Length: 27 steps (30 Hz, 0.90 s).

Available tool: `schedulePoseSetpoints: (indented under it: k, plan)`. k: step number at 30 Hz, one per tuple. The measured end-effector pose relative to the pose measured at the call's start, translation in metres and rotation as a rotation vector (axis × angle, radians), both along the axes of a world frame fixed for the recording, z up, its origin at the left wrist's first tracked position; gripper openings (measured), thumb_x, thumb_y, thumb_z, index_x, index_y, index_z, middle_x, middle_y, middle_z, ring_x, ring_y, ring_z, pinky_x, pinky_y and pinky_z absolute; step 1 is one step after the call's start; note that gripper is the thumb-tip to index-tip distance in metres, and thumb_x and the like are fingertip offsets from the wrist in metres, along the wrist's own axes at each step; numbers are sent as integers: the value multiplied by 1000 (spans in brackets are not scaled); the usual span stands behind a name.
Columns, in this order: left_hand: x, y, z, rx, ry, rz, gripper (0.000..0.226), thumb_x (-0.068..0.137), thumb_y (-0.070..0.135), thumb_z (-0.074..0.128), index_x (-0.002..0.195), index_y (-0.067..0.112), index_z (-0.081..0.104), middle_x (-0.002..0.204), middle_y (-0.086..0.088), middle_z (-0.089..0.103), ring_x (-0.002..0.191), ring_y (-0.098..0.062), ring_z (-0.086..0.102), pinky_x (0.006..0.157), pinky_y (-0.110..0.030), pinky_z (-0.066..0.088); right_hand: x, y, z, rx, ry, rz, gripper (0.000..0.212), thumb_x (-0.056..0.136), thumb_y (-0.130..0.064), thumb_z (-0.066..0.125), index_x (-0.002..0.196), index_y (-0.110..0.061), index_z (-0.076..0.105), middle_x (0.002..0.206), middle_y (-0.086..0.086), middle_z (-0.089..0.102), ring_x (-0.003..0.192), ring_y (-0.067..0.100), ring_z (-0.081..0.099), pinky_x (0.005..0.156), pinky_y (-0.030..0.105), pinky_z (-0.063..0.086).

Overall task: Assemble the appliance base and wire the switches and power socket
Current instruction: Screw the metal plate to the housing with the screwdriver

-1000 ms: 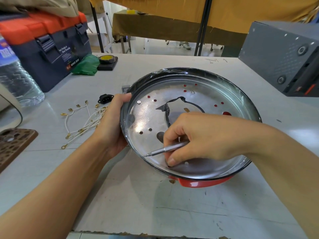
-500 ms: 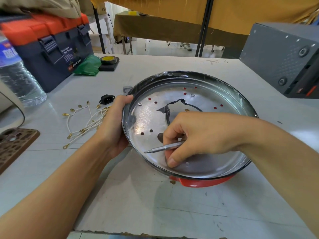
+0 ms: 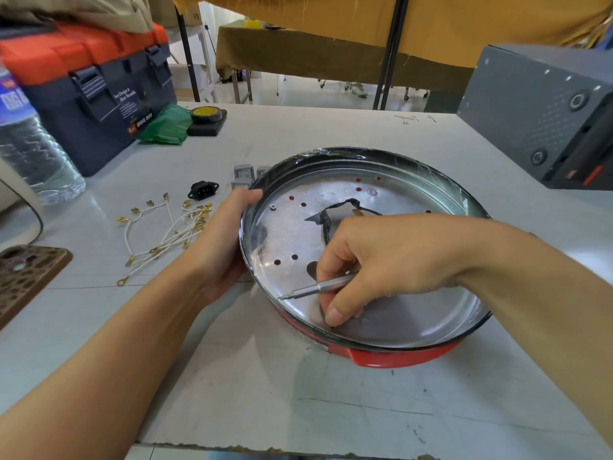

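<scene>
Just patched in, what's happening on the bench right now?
A person is working on the round appliance base. The left hand grips its rim, steadying it. The right hand holds a small screwdriver and presses its thumb onto the metal plate inside. The white wires, power socket and switches lie unused on the table.

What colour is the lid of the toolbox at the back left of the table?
The toolbox lid is orange-red over a dark navy body, seen best in the head view.

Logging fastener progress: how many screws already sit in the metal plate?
2: one screw near the left hand, one screw at the far middle. The right hand may hide others.
</scene>
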<state>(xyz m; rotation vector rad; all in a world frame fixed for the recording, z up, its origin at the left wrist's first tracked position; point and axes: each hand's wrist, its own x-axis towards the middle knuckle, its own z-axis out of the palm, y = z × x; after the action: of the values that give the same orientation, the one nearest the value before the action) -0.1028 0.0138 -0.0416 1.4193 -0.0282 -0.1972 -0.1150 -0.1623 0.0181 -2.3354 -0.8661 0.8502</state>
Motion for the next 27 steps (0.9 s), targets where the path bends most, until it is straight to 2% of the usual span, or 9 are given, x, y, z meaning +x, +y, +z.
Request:
schedulePoseSetpoints:
  k: [5,8,11,13,17,19,22,24,27]
  plan:
    - [5,8,0,217,14,100,57,94,35,40,43,27,64,43,10,54,39,-3,51,44,-14,42,-2,0,-1,-6,1,-6,11,76,-20,75,68,-16,70,58,-6,62,58,4,53,60,24,42]
    - [9,12,-1,294,25,162,48,92,34,45,51,23,66,48,8,59,47,-6,56,60,-26,45,-4,-1,-2,-1,11,-26,12,77,-18,75,74,-7,71,60,-2,63,59,8,52,62,29,42]
    - [11,16,-3,358,6,213,37,85,34,52,54,22,67,60,3,65,74,-21,62,88,-40,46,-4,-2,-3,2,33,-46,11,78,-16,74,75,-6,71,63,2,64,60,10,52,62,30,41]
    - [12,19,-3,430,-52,217,30,82,32,53,58,21,67,66,1,67,83,-25,62,97,-45,44,-4,-2,-3,1,48,-61,11,78,-17,74,75,-6,71,59,0,62,58,8,50,61,28,40]
    - [11,18,-2,428,-170,261,17,88,16,57,83,27,68,81,8,70,83,-15,65,81,-30,50,-3,-1,-5,-7,64,-71,10,78,-18,74,72,-10,71,54,-4,58,54,8,47,54,20,36]
    - [10,18,0,412,-250,275,22,88,12,59,95,32,66,97,10,69,91,-7,65,82,-26,50,-2,0,-5,0,84,-65,11,78,-17,74,69,-14,70,54,-4,58,54,7,47,51,18,35]
    - [5,19,8,495,-424,189,21,87,13,63,95,30,69,107,15,68,104,1,60,92,-21,45,0,-1,-5,6,99,-44,13,78,-16,74,67,-16,68,53,-5,58,51,5,46,48,15,35]
    - [2,19,12,655,-558,80,15,85,19,66,92,31,71,107,21,67,112,6,53,94,-10,37,1,-3,-6,16,115,-41,11,78,-15,74,69,-12,69,53,-4,58,50,6,45,47,16,34]
    - [0,18,24,835,-620,-75,15,76,41,66,90,37,71,105,28,65,114,12,47,88,2,31,2,-3,-5,27,140,-43,10,79,-14,73,74,-6,70,55,-2,59,53,9,45,48,17,34]
